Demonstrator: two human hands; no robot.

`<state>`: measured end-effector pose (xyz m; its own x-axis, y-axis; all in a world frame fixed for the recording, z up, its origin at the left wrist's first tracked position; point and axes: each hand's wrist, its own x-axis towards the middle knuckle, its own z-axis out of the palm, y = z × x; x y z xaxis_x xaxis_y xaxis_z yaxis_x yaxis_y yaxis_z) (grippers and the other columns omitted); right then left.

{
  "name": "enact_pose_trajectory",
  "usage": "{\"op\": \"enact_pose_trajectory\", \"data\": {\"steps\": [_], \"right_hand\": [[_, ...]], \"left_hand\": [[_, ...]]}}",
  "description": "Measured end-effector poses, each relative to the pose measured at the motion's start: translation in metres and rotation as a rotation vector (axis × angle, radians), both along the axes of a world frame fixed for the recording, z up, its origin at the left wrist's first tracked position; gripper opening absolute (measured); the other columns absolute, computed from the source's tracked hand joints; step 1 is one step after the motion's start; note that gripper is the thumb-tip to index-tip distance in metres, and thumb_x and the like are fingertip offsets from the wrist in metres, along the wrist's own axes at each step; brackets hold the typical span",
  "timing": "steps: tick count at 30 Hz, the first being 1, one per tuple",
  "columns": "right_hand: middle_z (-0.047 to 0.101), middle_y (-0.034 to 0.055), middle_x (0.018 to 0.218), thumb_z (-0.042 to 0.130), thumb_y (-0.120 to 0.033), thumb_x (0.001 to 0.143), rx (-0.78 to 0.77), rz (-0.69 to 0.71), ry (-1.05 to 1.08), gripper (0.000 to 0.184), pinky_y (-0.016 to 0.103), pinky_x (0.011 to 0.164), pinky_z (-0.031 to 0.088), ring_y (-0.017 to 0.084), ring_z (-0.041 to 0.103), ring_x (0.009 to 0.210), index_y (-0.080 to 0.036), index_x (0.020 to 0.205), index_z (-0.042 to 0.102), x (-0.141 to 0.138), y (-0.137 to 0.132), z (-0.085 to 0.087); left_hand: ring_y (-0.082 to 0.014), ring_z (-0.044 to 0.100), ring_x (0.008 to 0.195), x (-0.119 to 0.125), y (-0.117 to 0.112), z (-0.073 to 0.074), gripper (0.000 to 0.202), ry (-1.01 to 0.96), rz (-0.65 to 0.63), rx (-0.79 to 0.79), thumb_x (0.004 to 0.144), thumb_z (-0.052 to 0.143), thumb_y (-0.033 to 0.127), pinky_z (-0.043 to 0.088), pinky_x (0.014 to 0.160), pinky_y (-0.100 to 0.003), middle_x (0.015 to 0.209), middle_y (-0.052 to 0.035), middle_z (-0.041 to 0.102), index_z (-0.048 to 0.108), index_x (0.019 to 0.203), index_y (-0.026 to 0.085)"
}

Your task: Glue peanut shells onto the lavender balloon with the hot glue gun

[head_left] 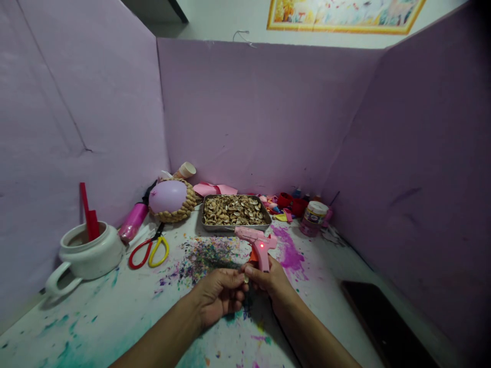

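A pink hot glue gun (255, 240) with a lit red light stands upright in my right hand (270, 280), whose fingers are closed about the bottom of its grip. Its nozzle end points left. Right beside it, the thumb and fingers of my left hand (224, 294) pinch a small pale piece of nut shell (246, 279). My two hands nearly meet, and the right thumb tip is close to the piece; I cannot tell whether it touches. Behind the glue gun lies a metal tray (236, 228) full of similar split nut shells (233, 209).
At left are a white pot (92, 258) with a red tool, scissors (153, 250), a pink bottle (134, 220) and a lilac balloon (168, 197) in a braided basket (187, 202). At right are a jar (314, 217) and a dark phone (383, 322). Purple panels (249, 112) enclose the paint-stained table (126, 312).
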<state>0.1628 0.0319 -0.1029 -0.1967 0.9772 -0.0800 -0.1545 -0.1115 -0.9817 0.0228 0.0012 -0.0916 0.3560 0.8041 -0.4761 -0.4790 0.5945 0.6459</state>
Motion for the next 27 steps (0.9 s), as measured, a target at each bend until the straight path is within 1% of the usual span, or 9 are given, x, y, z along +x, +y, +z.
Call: {"op": "enact_pose_trajectory", "data": {"steps": [6,12,18,20,22,23,24,26,27], "right_hand": [[0.058,-0.0016,0.051,0.078,-0.039,0.05,0.008,0.01,0.007,0.037,0.018,0.036,0.029,0.006,0.043,0.038,-0.013,0.07,0.061,0.001,-0.001,0.0],[0.059,-0.0006,0.053,0.078,-0.042,0.051,0.039,-0.023,-0.008,0.041,0.019,0.037,0.03,0.007,0.043,0.039,-0.012,0.074,0.062,0.0,0.001,-0.001],[0.062,0.0003,0.06,0.068,-0.054,0.062,0.091,-0.073,-0.019,0.056,0.02,0.038,0.028,0.008,0.04,0.039,-0.013,0.1,0.058,0.019,0.006,0.004],[0.065,0.0033,0.07,0.07,-0.052,0.062,0.103,-0.081,-0.01,0.058,0.021,0.039,0.029,0.009,0.042,0.042,-0.015,0.104,0.057,0.027,0.002,0.002],[0.066,0.0053,0.082,0.071,-0.05,0.06,0.101,-0.073,-0.014,0.054,0.02,0.039,0.027,0.008,0.041,0.044,-0.017,0.102,0.06,0.032,-0.004,-0.001],[0.065,0.0048,0.08,0.072,-0.05,0.06,0.095,-0.056,-0.024,0.051,0.02,0.039,0.024,0.007,0.039,0.044,-0.017,0.098,0.062,0.033,-0.007,-0.003],[0.063,0.0031,0.073,0.07,-0.051,0.062,0.088,-0.033,-0.039,0.048,0.019,0.039,0.022,0.007,0.036,0.043,-0.016,0.094,0.064,0.034,-0.01,-0.005],[0.052,-0.0016,0.055,0.063,-0.057,0.067,0.077,0.017,-0.069,0.046,0.02,0.04,0.02,0.007,0.032,0.042,-0.015,0.085,0.066,0.035,-0.015,-0.007],[0.047,-0.0033,0.05,0.059,-0.059,0.07,0.079,0.038,-0.079,0.047,0.02,0.041,0.021,0.007,0.031,0.042,-0.014,0.083,0.067,0.035,-0.017,-0.008]], "left_hand": [[-0.0055,0.049,0.04,-0.001,0.001,0.001,0.006,-0.026,-0.015,-0.008,0.068,0.064,0.01,0.039,0.044,-0.018,0.058,-0.0031,0.059,0.06,0.066,0.007],[-0.0059,0.048,0.038,-0.001,0.002,0.002,0.008,-0.003,0.005,-0.005,0.069,0.063,0.008,0.038,0.041,-0.018,0.055,-0.0033,0.057,0.058,0.062,0.006],[-0.0044,0.047,0.038,-0.019,0.015,0.004,0.007,0.031,0.153,0.026,0.072,0.06,0.007,0.039,0.04,-0.016,0.056,-0.0009,0.057,0.058,0.066,0.008],[-0.0041,0.047,0.038,-0.026,0.021,0.003,0.008,0.028,0.196,0.033,0.074,0.057,0.005,0.039,0.039,-0.015,0.056,-0.0003,0.057,0.058,0.067,0.009],[-0.004,0.047,0.039,-0.031,0.024,0.001,0.009,0.017,0.215,0.035,0.075,0.056,0.005,0.039,0.04,-0.015,0.056,-0.0004,0.057,0.058,0.067,0.008],[-0.0041,0.047,0.039,-0.033,0.025,0.0,0.009,0.011,0.218,0.035,0.075,0.056,0.005,0.039,0.04,-0.015,0.057,-0.0006,0.057,0.057,0.067,0.008],[-0.0041,0.047,0.039,-0.034,0.026,-0.001,0.008,0.005,0.219,0.034,0.075,0.057,0.005,0.039,0.04,-0.015,0.057,-0.0008,0.057,0.057,0.067,0.008],[-0.0043,0.048,0.04,-0.034,0.026,-0.002,0.007,-0.004,0.216,0.03,0.074,0.059,0.006,0.04,0.039,-0.015,0.058,-0.0008,0.057,0.057,0.067,0.009],[-0.0044,0.048,0.04,-0.034,0.025,-0.003,0.006,-0.007,0.214,0.028,0.073,0.06,0.006,0.04,0.039,-0.015,0.058,-0.0008,0.057,0.057,0.068,0.009]]}}
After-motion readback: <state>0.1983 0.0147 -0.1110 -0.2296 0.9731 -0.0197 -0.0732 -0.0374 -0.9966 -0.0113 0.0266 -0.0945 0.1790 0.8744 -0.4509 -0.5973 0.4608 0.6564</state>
